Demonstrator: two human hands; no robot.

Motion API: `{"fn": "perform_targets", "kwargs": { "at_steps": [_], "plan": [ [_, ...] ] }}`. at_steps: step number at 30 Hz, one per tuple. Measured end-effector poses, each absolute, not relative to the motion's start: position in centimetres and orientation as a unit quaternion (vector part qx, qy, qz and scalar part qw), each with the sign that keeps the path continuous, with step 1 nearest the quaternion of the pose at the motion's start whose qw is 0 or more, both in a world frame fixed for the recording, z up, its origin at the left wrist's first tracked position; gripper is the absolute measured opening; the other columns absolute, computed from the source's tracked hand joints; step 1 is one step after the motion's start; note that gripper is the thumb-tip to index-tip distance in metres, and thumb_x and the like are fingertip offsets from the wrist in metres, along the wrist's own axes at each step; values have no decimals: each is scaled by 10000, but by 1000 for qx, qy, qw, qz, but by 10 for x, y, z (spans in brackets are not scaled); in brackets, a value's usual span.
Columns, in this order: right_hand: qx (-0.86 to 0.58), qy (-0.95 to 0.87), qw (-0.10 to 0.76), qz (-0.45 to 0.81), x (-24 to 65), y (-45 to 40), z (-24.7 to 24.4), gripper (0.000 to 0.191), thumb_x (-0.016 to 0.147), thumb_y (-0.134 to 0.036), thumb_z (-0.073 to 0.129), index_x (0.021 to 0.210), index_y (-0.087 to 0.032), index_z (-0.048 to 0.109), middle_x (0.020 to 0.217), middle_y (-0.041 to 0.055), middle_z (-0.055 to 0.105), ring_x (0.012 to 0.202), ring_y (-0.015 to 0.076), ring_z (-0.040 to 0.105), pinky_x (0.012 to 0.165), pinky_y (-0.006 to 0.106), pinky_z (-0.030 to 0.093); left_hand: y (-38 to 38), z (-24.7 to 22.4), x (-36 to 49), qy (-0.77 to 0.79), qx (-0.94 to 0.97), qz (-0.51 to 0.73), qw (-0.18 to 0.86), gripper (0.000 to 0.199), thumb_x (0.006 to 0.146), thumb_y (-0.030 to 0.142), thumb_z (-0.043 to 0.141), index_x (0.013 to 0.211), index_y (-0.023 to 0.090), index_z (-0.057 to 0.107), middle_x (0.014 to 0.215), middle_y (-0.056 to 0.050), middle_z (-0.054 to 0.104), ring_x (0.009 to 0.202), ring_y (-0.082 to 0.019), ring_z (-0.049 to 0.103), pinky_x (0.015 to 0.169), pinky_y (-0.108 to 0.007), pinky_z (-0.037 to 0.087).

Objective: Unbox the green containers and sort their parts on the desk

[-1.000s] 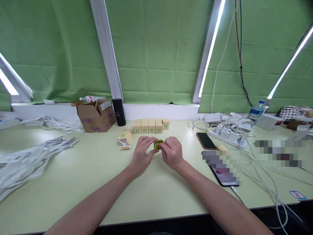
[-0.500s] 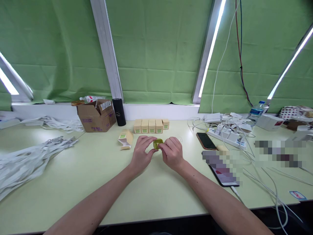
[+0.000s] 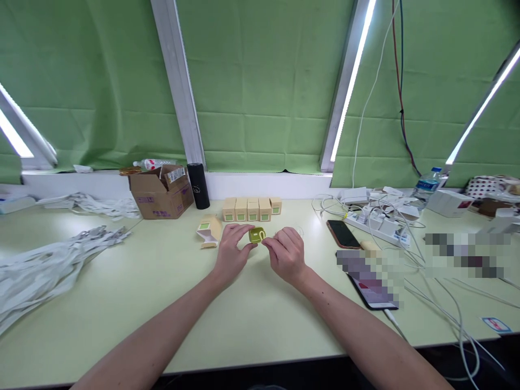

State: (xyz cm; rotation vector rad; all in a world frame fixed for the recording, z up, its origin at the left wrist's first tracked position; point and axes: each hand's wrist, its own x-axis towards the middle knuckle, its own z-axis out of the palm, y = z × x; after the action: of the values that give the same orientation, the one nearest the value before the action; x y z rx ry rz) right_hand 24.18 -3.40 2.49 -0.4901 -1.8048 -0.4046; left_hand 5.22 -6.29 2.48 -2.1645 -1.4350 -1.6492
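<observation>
Between the thumb and fingers of my left hand [image 3: 232,250] is a small olive-green square case [image 3: 255,234], held by its edges above the table. A thin pale cord [image 3: 262,235] curves out of its right side. My right hand [image 3: 287,253] is closed in a pinch on the end of that cord, just right of the case. The fingertips hide the cord's end. To the left of my left hand, an opened small tan carton [image 3: 209,231] lies on its side. Behind the hands, several small tan boxes [image 3: 247,209] with green labels stand in a row.
Left lie white straps [image 3: 60,265]. A cardboard box [image 3: 160,195] and a black cylinder [image 3: 197,186] stand at the back. To the right are a phone [image 3: 343,234], a larger device [image 3: 368,281] on a cable, and a power strip [image 3: 377,227] with tangled white cables.
My left hand has shifted slightly left with the green case, which has turned to show more of its face. A curved pale cord now shows between case and right hand.
</observation>
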Motion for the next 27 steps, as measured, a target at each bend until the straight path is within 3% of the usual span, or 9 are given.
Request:
{"fn": "perform_targets", "kwargs": {
  "at_steps": [8, 14, 16, 20, 23, 27],
  "plan": [
    [-254, -736, 620, -98, 251, -24, 25, 208, 1009, -169, 552, 897, -252, 706, 746, 46, 598, 713, 217, 540, 683, 390, 399, -63, 24, 52, -505, -663, -553, 0, 457, 890, 225, 724, 1336, 308, 671, 1202, -71, 703, 1173, -267, 604, 995, -454, 531],
    [-291, -710, 636, -80, 259, -6, 24, 166, 974, -141, 576, 907, -238, 693, 862, 61, 669, 825, 229, 620, 760, 385, 456, -57, 22, 48, -527, -622, -578, -43, 250, 936, 355, 681, 1169, 271, 710, 1173, -87, 730, 1060, -257, 658, 839, -392, 515],
    [-306, -717, 623, -67, 260, -1, 20, 154, 962, -129, 586, 906, -232, 687, 907, 59, 702, 869, 230, 638, 792, 382, 455, -53, 22, 46, -535, -588, -596, -113, 235, 938, 449, 673, 1039, 238, 694, 1084, -96, 770, 975, -249, 674, 775, -369, 498],
    [-334, -737, 587, -26, 256, 2, 12, 155, 942, -107, 609, 879, -233, 673, 875, 26, 747, 882, 229, 646, 847, 391, 438, -50, 27, 44, -491, -465, -634, -376, 380, 938, 573, 636, 933, 194, 604, 982, -161, 810, 866, -236, 694, 672, -327, 481],
    [-348, -743, 572, -1, 251, 3, 7, 152, 927, -106, 637, 859, -235, 677, 858, 11, 763, 882, 232, 633, 862, 401, 423, -51, 30, 43, -419, -394, -646, -502, 291, 970, 463, 620, 930, 178, 582, 1039, -215, 809, 817, -219, 705, 679, -336, 498],
    [-348, -755, 556, 5, 248, 6, 4, 153, 930, -115, 640, 848, -235, 687, 852, 17, 772, 867, 237, 623, 858, 412, 416, -51, 33, 41, -394, -327, -665, -544, 170, 1003, 320, 560, 921, 173, 574, 1019, -221, 812, 766, -199, 701, 690, -334, 506]
  ]
}}
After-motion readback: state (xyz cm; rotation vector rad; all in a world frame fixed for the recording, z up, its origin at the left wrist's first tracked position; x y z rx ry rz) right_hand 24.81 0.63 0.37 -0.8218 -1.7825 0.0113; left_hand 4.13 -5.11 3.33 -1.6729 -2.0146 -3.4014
